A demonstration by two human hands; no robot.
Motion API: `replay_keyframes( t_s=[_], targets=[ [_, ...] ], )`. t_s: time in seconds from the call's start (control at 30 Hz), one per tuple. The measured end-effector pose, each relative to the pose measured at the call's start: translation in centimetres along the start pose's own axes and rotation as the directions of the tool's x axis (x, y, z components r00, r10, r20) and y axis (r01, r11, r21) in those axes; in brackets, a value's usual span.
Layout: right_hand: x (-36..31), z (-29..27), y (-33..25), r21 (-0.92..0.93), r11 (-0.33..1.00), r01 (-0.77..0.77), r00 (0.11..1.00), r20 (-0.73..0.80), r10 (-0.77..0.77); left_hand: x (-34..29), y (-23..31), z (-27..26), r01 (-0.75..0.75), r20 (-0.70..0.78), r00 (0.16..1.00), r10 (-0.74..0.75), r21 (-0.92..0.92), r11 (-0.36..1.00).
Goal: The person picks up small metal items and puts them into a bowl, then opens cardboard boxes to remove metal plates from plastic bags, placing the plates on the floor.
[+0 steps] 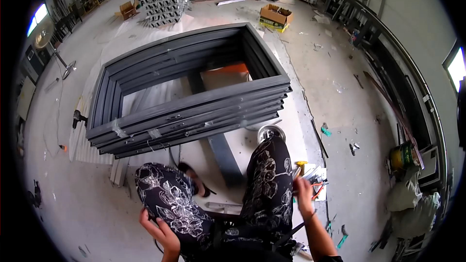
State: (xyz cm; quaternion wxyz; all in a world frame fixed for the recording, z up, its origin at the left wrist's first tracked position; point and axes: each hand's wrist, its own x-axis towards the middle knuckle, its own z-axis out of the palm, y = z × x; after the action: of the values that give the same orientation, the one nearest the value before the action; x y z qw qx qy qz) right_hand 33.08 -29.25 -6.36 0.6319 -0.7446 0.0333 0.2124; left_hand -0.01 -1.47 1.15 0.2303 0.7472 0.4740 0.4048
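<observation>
My left hand [159, 230] rests against the side of my left thigh, fingers loosely bent and apart, with nothing visible in it. Beside my right knee, my right hand [305, 198] reaches down at a small spread of tools; its fingers are partly hidden, so any hold is unclear. Close to it lie a tool with a yellow head [301, 163] and one with orange handles [319, 191]. In front of my knees is a stack of dark grey rectangular metal frames [194, 104], untouched by either hand. A round metal bowl [270, 131] stands by my right knee.
A black power drill [79, 118] is at the stack's left end. Beneath the stack runs a dark grey beam [224, 157]. Cardboard boxes [276, 14] and piled metal profiles [162, 0] stand farther back. Scraps litter the floor at right; long profiles [388, 43] line the wall.
</observation>
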Motion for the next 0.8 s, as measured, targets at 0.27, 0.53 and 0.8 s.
replay_keyframes(
  t_s=[0.27, 0.53, 0.8],
  targets=[
    [-2.6, 0.6, -8.1, -0.519, 0.81, 0.272, 0.955, 0.248, -0.162, -1.4, 2.4, 1.6, -0.47, 0.318, 0.863, 0.393, 0.22, 0.855],
    [-5.9, 1.8, -10.1, -0.599, 0.733, 0.323, 0.946, 0.224, -0.233, -1.7, 0.0, 1.3, -0.517, 0.241, 0.843, 0.481, 0.118, 0.848],
    [-18.7, 1.4, -11.8, -0.739, 0.574, 0.353, 0.681, 0.623, 0.384, -1.5, -0.8, 0.3, -0.521, 0.248, 0.836, 0.49, 0.079, 0.85]
  ],
)
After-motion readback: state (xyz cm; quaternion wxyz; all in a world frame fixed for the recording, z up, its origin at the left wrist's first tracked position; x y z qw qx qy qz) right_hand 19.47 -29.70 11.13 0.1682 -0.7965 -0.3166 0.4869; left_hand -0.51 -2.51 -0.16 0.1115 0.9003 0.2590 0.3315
